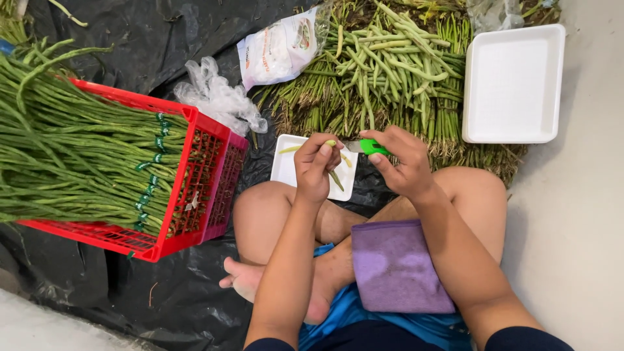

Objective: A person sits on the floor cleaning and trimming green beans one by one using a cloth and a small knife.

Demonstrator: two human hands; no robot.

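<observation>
My left hand [316, 166] is closed on a short piece of green bean [331, 143], pinched between thumb and fingers. My right hand [402, 159] grips a small knife with a green handle [373, 147], its blade pointing at the bean piece. Both hands hover over a small white foam tray [285, 168] that holds a few cut bean pieces. The tray lies on black plastic sheeting just beyond my crossed bare legs.
A red plastic crate [201, 169] piled with bundled long beans stands at left. A heap of loose green beans [390, 71] lies ahead, with a printed plastic bag [276, 49] and crumpled clear plastic [218, 97] nearby. A larger white foam tray [513, 84] sits right. A purple cloth [396, 266] covers my lap.
</observation>
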